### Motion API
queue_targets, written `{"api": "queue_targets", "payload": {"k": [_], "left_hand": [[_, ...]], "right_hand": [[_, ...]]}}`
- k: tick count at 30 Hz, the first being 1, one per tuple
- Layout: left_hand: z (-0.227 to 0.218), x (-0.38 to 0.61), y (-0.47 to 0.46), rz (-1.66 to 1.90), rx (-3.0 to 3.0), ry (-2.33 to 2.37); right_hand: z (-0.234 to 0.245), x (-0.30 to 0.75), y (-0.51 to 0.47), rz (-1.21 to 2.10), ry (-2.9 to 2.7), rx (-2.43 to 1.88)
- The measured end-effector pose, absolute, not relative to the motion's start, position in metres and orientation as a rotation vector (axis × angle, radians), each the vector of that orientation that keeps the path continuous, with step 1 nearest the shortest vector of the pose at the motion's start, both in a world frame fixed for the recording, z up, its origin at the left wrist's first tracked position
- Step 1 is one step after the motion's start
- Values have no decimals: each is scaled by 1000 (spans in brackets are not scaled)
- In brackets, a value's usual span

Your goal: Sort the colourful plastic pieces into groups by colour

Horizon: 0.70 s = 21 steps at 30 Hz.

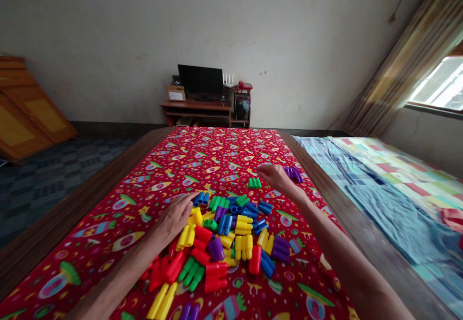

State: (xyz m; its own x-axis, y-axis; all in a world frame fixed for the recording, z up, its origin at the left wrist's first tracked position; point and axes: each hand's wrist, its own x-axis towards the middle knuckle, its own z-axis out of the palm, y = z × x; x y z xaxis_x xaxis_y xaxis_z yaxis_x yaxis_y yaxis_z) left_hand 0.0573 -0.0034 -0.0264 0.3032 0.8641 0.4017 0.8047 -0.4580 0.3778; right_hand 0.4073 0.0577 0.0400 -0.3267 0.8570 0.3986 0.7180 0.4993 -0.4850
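My left hand lies palm down at the left side of a pile of plastic building blocks, its fingers stretched toward a blue block at the pile's far end. Whether the fingertips touch that block I cannot tell. My right hand hovers beyond the pile with loosely bent fingers and no block visible in it. Just to its left and nearer is a green block. Purple blocks lie to its right, partly hidden by the hand. Yellow blocks, red blocks and others fill the pile.
A red patterned cloth covers the table, with its dark wooden edge showing. To the right is a bed with a patchwork cover. A desk with a monitor stands by the far wall, a wooden cabinet at left.
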Motion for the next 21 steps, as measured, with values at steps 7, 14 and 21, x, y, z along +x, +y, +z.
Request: {"api": "queue_targets", "payload": {"k": [7,14,21], "left_hand": [[-25,60,-4,869,2413,1560],[-23,64,-10,918,2331,1582],[-24,68,-14,1113,2294,1587]], "right_hand": [[33,299,54,658,-2450,-980],[42,271,48,567,-2709,-858],[54,313,-1,480,-2709,-1010]]}}
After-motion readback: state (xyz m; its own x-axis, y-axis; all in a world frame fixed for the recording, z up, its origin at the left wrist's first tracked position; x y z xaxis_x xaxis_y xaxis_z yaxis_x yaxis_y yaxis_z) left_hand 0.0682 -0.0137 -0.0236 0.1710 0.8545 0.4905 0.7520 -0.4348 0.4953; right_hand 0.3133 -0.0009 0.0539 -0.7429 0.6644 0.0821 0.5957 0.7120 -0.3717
